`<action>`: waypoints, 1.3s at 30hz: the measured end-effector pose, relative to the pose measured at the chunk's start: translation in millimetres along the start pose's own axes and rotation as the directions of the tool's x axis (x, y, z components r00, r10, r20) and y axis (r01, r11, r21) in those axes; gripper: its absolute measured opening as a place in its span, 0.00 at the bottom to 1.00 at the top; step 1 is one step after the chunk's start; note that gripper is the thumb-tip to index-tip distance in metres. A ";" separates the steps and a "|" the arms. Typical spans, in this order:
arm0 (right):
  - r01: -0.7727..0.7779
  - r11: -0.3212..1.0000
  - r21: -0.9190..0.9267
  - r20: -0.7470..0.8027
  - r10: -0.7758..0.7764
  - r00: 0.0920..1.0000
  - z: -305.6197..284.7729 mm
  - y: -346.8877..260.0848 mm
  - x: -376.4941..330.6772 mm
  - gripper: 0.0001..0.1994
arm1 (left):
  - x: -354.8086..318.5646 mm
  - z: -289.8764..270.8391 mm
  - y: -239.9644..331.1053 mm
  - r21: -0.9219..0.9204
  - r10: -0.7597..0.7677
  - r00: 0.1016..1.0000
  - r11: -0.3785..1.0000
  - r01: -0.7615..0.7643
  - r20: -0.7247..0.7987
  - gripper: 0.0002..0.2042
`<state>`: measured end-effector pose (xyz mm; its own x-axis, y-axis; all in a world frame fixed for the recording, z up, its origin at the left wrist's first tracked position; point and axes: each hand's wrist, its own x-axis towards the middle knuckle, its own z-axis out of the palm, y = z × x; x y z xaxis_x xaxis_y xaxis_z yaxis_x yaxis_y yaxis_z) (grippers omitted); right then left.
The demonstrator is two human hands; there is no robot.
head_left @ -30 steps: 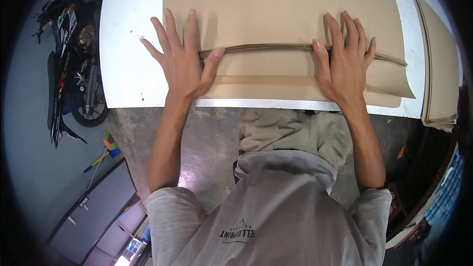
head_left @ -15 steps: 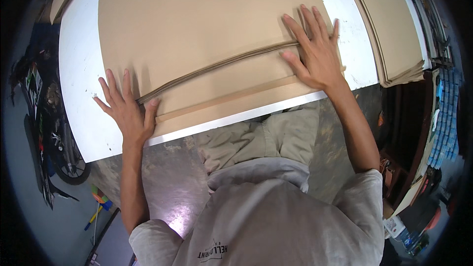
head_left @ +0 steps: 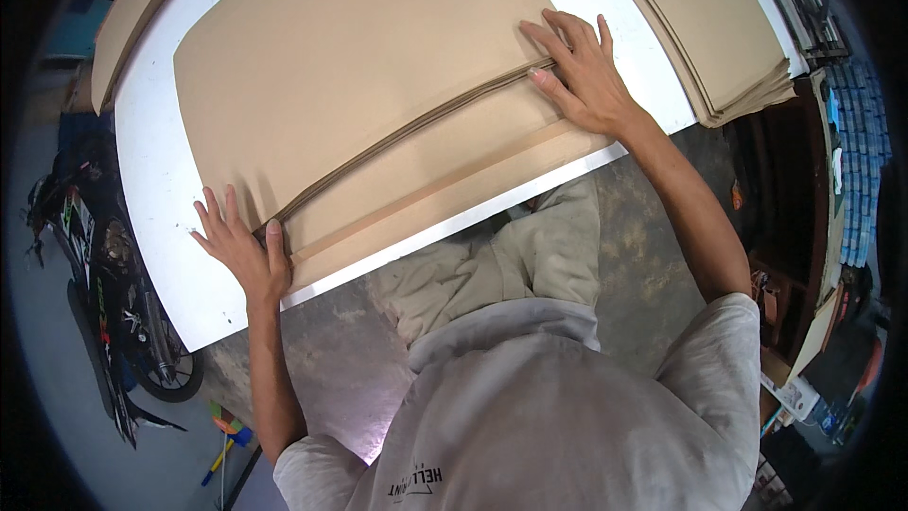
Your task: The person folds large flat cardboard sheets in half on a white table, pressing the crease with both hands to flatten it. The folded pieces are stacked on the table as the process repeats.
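Left hand (head_left: 241, 251): spread flat, pressed on fold's left end.
Right hand (head_left: 582, 76): spread flat at fold's right end.
Brown paper sheet (head_left: 378, 76): laid across white table (head_left: 156, 180), near edge overhanging slightly.
Paper stack (head_left: 719, 28): at right, apart.

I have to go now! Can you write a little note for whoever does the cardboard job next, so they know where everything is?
Left hand: flat, open, at the left end of the fold.
Right hand: flat, open, at the right end.
Brown sheet: lies on the white table, its near edge folded up into a flap.
Done: flap folded over.
Left: the middle of the crease, between the hands, has no hand on it.
More sheets are stacked on the right.
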<state>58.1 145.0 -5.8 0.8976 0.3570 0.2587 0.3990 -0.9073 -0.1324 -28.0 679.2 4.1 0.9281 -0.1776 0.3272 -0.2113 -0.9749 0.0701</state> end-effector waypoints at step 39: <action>0.323 0.856 0.404 0.030 -0.365 0.930 -26.8 -150.8 -11.8 0.16 | -1.6 -12.9 143.6 -0.401 0.125 0.981 0.914 -0.056 0.149 0.21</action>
<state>-17.7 271.7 36.8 0.6948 0.6703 0.2605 0.7073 -0.5714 -0.4162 -63.8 541.2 25.8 0.9296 -0.3165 0.1889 -0.3679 -0.8275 0.4241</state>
